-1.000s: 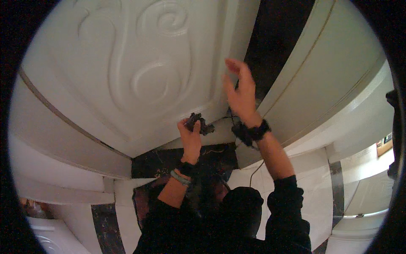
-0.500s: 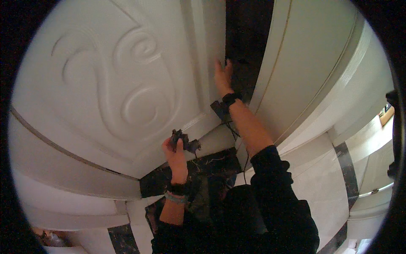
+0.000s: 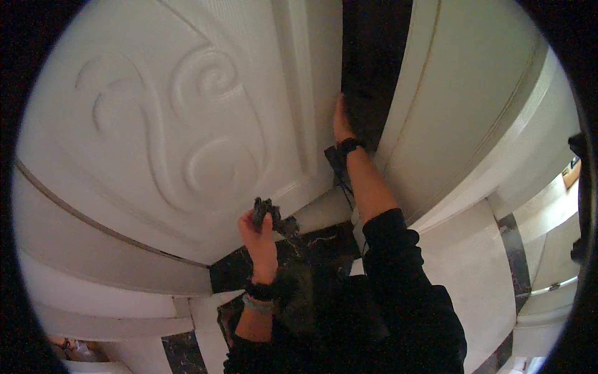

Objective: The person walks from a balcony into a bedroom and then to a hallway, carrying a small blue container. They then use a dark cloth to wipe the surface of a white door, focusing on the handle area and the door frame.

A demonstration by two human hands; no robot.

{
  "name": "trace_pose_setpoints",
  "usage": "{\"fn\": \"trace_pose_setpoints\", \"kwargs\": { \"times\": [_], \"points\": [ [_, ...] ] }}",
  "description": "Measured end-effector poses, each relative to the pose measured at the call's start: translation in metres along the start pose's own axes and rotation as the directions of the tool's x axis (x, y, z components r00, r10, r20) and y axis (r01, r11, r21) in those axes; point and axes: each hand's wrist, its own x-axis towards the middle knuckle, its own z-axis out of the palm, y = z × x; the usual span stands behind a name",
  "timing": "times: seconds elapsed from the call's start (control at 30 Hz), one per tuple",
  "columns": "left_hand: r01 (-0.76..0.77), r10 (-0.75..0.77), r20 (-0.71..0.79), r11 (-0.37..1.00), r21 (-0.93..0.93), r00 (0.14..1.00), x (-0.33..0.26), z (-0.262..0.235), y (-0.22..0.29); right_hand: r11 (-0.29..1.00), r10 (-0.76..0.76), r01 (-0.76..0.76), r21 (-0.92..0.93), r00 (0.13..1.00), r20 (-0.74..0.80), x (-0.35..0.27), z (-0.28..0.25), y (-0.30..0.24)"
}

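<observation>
A large white door (image 3: 187, 124) with carved swirl relief fills the upper left. A dark gap (image 3: 374, 56) runs between its edge and the white frame (image 3: 461, 106). My right hand (image 3: 341, 121), with a black wrist strap, lies against the door's edge at the gap, its fingers wrapped toward the dark side and partly hidden. My left hand (image 3: 258, 229) is raised lower down, in front of the door's bottom corner. It is closed around a small dark object (image 3: 269, 213), too dim to identify. Both forearms wear dark sleeves.
White moulded panels (image 3: 93, 274) run along the lower left. Dark marbled floor (image 3: 311, 249) shows below the door. Pale wall and floor sections with dark strips (image 3: 517, 249) lie to the right. My dark clothing (image 3: 374, 324) fills the bottom centre.
My right hand went from open in the air to the door's edge at the dark gap. The left hand kept the dark object and sank a little. The view swung right.
</observation>
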Motion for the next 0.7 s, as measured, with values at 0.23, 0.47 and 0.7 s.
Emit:
{"fn": "trace_pose_setpoints", "kwargs": {
  "times": [0.23,0.47,0.7],
  "points": [
    [0.012,-0.011,-0.049,1.0,0.014,0.999,0.01,0.009,-0.003,0.974,-0.206,0.186,-0.13,0.964,-0.167,-0.098,-0.043,-0.064],
    [0.046,-0.047,-0.015,0.997,-0.062,0.999,0.001,0.024,0.007,0.878,-0.478,0.477,0.028,0.876,0.06,-0.197,-0.053,-0.13],
    [-0.014,0.04,0.231,0.993,-0.114,0.972,-0.01,0.041,0.048,0.916,-0.383,0.393,0.079,0.799,0.464,-0.231,-0.093,-0.176]
  ]
}}
